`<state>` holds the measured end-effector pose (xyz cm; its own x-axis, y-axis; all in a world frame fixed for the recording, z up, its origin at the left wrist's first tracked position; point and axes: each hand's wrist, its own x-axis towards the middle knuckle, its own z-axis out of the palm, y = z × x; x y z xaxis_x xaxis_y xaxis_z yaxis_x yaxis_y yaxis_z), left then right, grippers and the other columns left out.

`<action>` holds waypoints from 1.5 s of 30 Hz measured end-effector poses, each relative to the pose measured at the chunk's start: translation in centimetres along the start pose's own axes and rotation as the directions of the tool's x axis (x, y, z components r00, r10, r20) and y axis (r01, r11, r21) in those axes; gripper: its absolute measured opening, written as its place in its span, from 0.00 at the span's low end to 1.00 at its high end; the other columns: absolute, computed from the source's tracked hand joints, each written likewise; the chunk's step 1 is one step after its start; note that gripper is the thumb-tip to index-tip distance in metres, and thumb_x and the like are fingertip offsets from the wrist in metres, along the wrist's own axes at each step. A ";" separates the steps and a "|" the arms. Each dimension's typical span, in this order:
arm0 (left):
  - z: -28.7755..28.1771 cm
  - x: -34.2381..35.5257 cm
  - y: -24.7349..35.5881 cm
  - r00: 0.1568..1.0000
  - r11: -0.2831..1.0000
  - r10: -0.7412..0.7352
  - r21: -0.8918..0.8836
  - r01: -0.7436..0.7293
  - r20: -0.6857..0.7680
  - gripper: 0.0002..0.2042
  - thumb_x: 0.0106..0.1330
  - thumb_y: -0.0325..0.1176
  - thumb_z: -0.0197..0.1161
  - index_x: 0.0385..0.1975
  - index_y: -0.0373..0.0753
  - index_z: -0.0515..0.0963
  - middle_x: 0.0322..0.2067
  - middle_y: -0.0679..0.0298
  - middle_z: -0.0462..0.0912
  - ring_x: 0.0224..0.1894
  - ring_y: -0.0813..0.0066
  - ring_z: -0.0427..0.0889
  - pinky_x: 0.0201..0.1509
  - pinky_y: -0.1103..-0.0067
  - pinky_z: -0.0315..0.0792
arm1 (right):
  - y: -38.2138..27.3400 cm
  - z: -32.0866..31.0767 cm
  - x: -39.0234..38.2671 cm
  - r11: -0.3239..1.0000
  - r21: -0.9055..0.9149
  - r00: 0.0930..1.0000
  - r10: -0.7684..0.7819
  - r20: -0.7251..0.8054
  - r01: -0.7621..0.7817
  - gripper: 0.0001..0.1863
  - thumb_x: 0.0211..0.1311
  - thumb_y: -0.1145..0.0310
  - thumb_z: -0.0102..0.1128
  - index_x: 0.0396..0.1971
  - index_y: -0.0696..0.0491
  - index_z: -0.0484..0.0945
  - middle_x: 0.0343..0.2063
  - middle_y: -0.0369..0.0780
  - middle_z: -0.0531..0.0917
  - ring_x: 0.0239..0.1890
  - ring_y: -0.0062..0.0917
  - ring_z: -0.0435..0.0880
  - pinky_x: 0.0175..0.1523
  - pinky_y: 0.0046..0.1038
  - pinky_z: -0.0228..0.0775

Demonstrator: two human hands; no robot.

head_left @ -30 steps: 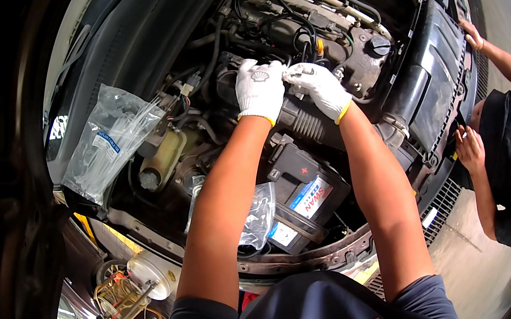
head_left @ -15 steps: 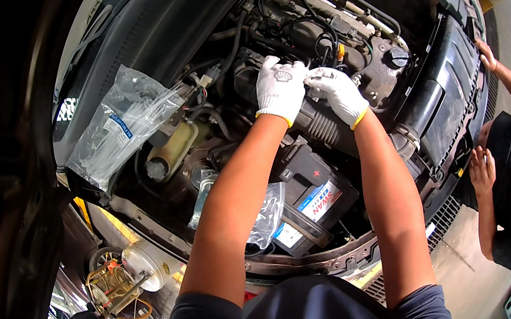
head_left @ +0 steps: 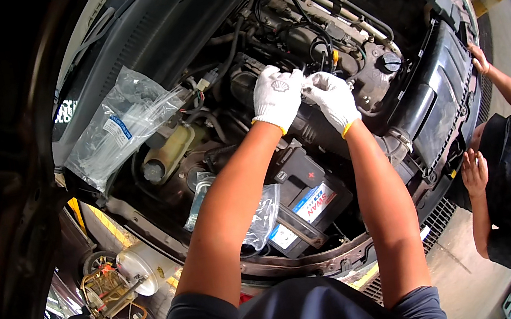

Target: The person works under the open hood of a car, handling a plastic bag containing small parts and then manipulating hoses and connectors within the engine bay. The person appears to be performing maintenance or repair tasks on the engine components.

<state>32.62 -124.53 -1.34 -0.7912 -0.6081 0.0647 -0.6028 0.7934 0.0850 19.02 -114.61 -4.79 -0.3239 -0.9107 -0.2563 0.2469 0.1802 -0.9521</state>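
Both my hands wear white knitted gloves with yellow cuffs and meet above the engine. My left hand is closed, its back turned up and its fingertips toward my right hand. The right thumb and fingers pinch together close to the left fingertips. Whatever lies between them is too small and hidden to make out. Black wiring loops just beyond the fingers. A ribbed black air hose runs beneath the wrists. Nearer me, the black car battery sits between my forearms.
A clear bag of white cable ties lies left. Beside it is a yellowish reservoir. Another clear plastic bag rests by the battery. At right, a co-worker's hands touch the car's front edge near a black cover.
My right hand has turned more upright, with its fingers bent over by the left fingertips. The left hand has shifted slightly left and nearer me. The whole view has moved a little.
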 end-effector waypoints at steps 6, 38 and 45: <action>0.2 -0.3 0.3 0.999 1.000 -0.019 0.021 0.018 0.026 0.06 0.70 0.34 0.57 0.37 0.45 0.81 0.31 0.58 0.90 0.39 0.60 0.88 0.49 0.66 0.79 | 0.1 0.5 -0.6 0.968 -0.225 0.989 -0.130 -0.067 0.112 0.07 0.66 0.71 0.72 0.38 0.58 0.86 0.32 0.35 0.88 0.35 0.15 0.83 0.45 0.23 0.77; -0.2 -2.8 0.2 0.978 0.864 0.020 -0.488 -0.121 -0.208 0.09 0.64 0.27 0.65 0.42 0.40 0.88 0.35 0.55 0.88 0.40 0.51 0.86 0.48 0.62 0.80 | -0.5 -0.5 -1.4 0.925 -0.363 0.987 -0.145 -0.071 0.110 0.10 0.65 0.64 0.69 0.28 0.55 0.84 0.24 0.33 0.85 0.27 0.16 0.79 0.37 0.25 0.73; 1.1 -2.8 0.0 0.923 0.850 0.065 -0.463 -0.251 -0.380 0.12 0.63 0.27 0.67 0.44 0.42 0.89 0.39 0.58 0.91 0.43 0.52 0.87 0.56 0.62 0.79 | -0.3 -0.8 -1.3 0.992 -0.117 0.997 -0.056 -0.059 0.048 0.08 0.62 0.68 0.70 0.26 0.53 0.82 0.22 0.31 0.83 0.24 0.13 0.76 0.31 0.21 0.68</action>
<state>34.66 -122.79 -2.62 -0.7302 -0.5202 0.4430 -0.2663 0.8138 0.5166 18.66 -113.16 -4.26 -0.3905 -0.8958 -0.2123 0.1220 0.1782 -0.9764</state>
